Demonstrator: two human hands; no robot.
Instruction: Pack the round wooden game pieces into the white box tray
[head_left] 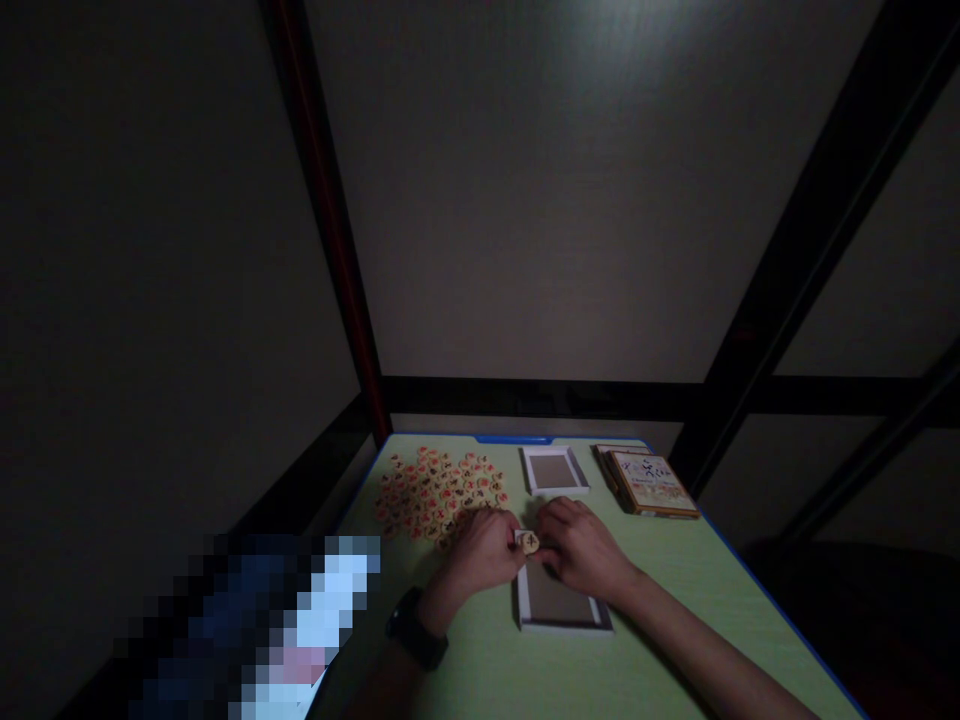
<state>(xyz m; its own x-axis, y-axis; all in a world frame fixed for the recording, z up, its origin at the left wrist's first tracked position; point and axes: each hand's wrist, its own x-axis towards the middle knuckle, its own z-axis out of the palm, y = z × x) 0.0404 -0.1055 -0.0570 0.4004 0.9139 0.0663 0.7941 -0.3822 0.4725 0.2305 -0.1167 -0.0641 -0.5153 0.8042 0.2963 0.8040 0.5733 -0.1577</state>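
A round wooden Chinese chess piece (530,542) with a dark character on its face sits between my two hands, above the far end of an open shallow box (566,627) with white walls and a brown bottom. My left hand (486,550), with a dark watch at the wrist, is closed with thumb and fingers on the piece's left side. From the right, my right hand (585,545) is curled with its fingertips against the piece. Whether more pieces are behind it, I cannot tell. Many loose Chinese chess pieces (431,485) with red or dark characters lie spread beyond my left hand.
A second shallow white-walled box part (555,490) lies farther back on the green table (652,650). At the back right are stacked printed boxes (651,482). The table has a blue edge, with a wall behind it. A blurred-out patch (300,630) covers the lower left.
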